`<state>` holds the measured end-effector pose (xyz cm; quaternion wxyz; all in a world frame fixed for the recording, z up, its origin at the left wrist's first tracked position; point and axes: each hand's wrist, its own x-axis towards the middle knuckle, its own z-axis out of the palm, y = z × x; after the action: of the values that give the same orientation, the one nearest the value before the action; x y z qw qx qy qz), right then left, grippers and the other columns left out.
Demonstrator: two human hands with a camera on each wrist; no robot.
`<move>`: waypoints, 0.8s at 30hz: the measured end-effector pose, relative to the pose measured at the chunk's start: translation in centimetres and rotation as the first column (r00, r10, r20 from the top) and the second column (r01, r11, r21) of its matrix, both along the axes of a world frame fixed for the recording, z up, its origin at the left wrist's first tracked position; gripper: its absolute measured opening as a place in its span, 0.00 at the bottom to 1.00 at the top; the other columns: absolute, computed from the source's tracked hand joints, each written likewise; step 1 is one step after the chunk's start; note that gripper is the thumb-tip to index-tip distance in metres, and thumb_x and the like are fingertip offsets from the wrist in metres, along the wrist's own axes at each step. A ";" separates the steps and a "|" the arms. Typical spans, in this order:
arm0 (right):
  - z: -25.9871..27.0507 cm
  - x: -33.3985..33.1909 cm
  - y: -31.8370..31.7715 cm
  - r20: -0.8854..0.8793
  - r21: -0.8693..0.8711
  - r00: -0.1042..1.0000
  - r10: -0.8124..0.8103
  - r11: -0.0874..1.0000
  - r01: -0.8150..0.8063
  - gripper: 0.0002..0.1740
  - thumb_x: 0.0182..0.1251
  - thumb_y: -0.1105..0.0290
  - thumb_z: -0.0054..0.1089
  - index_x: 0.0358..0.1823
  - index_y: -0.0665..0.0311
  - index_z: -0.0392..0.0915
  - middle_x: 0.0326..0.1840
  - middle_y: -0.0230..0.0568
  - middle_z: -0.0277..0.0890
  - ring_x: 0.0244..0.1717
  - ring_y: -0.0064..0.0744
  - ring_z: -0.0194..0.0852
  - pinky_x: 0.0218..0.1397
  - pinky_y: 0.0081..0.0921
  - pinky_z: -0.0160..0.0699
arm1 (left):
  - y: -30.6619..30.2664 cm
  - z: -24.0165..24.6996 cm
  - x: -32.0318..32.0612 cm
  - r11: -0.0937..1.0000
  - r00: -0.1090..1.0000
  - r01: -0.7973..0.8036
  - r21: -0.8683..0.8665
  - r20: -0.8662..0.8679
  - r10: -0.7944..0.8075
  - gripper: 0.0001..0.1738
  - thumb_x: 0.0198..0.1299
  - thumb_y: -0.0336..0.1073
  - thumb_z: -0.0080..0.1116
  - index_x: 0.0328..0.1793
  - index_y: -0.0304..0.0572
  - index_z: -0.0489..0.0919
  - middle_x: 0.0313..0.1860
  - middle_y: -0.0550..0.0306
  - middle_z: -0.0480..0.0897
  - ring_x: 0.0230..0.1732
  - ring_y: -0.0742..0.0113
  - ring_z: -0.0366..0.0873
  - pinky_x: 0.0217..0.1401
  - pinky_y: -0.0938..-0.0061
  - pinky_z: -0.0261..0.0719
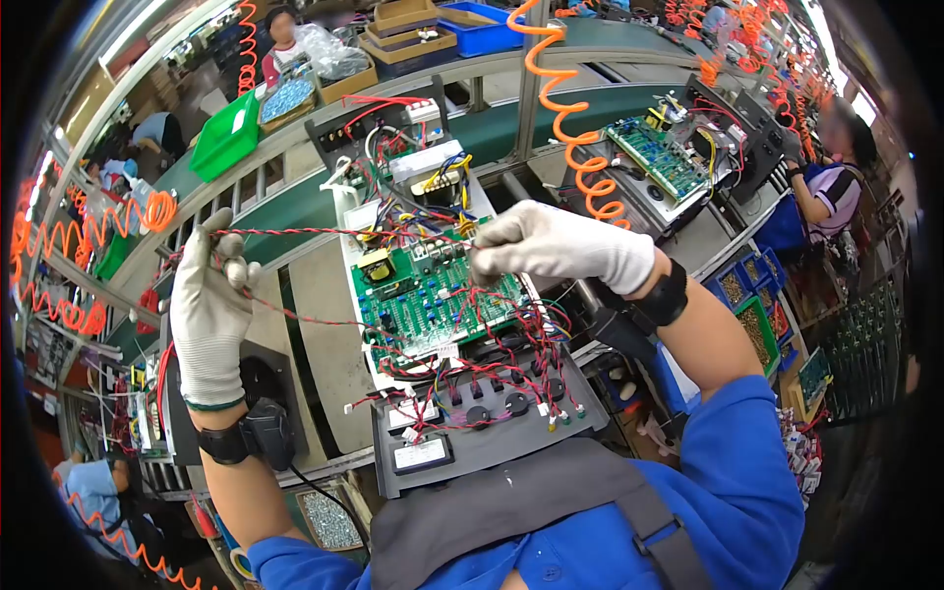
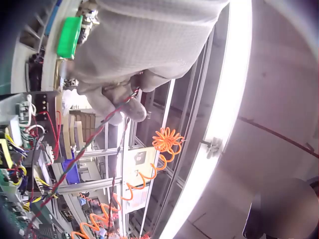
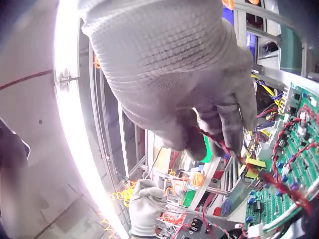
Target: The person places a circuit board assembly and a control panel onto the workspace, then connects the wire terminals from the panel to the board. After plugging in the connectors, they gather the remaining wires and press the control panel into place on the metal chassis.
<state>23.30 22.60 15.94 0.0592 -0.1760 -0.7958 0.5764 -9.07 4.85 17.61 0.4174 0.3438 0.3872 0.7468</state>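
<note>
Both hands wear white knit gloves with grey fingertips. My left hand (image 1: 211, 315), raised at the left of the unit, holds a twisted red-and-dark wire (image 1: 315, 232) between curled fingers. In the left wrist view, two strands of this wire (image 2: 75, 158) hang from those fingers. Over the right part of the green circuit board (image 1: 413, 329), my right hand (image 1: 565, 246) pinches twisted red wire (image 3: 271, 179) between thumb and fingers. The head view shows one run stretched between the hands and another sloping to the board. More red wires lie on the grey panel (image 1: 492, 442) at the near side.
Another open unit with a green board (image 1: 659, 157) sits on the line at right. Orange coiled hoses (image 1: 580, 157) hang close by. A green bin (image 1: 224, 138) and cardboard trays (image 1: 408, 39) stand behind. Parts bins (image 1: 752, 329) are at right, and other people (image 1: 836, 187) work nearby.
</note>
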 end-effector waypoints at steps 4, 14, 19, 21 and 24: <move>1.0 -0.4 0.7 -0.244 -0.244 0.956 -0.163 0.964 0.102 0.15 0.74 0.61 0.51 0.43 0.66 0.81 0.37 0.37 0.82 0.39 0.25 0.82 0.48 0.25 0.81 | 1.3 1.3 -0.8 0.998 0.997 -0.063 -0.004 -0.046 0.062 0.18 0.73 0.46 0.52 0.56 0.39 0.76 0.43 0.58 0.83 0.28 0.75 0.72 0.44 0.73 0.75; 5.9 9.8 6.7 -0.561 -0.489 0.451 -0.694 0.717 0.496 0.16 0.74 0.59 0.57 0.39 0.67 0.78 0.26 0.30 0.68 0.22 0.16 0.56 0.24 0.16 0.57 | -2.2 -4.3 -7.9 0.888 0.954 -0.292 -0.356 -0.175 0.244 0.24 0.72 0.50 0.54 0.59 0.35 0.77 0.30 0.64 0.78 0.22 0.81 0.66 0.30 0.82 0.70; 10.6 16.6 9.2 -0.552 -0.465 0.244 -0.797 0.537 0.704 0.15 0.76 0.59 0.52 0.48 0.64 0.78 0.20 0.22 0.65 0.16 0.17 0.51 0.19 0.18 0.53 | -7.2 -4.3 -12.2 0.931 0.944 -0.319 -0.178 0.033 0.330 0.20 0.67 0.43 0.62 0.58 0.39 0.79 0.33 0.66 0.80 0.25 0.82 0.70 0.36 0.82 0.74; 12.1 19.7 10.8 -0.558 -0.359 0.233 -0.796 0.485 0.797 0.15 0.77 0.59 0.49 0.49 0.63 0.78 0.22 0.23 0.69 0.16 0.18 0.52 0.20 0.18 0.56 | -8.3 -2.8 -11.4 0.851 0.862 -0.502 -0.158 -0.009 0.507 0.20 0.67 0.43 0.61 0.59 0.38 0.78 0.33 0.67 0.80 0.27 0.80 0.72 0.40 0.81 0.76; 13.1 21.2 11.9 -0.653 -0.281 0.318 -0.687 0.610 0.741 0.15 0.77 0.60 0.50 0.52 0.62 0.78 0.27 0.28 0.77 0.19 0.19 0.63 0.22 0.18 0.62 | -9.6 -0.8 -10.0 0.898 0.893 -0.439 -0.011 -0.110 0.436 0.23 0.71 0.42 0.56 0.66 0.35 0.73 0.45 0.61 0.81 0.37 0.75 0.76 0.52 0.74 0.79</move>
<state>44.51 34.54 29.00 0.6132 -0.2698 -0.5653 0.4812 -19.09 -4.76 16.81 0.2240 0.2790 0.4892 0.7954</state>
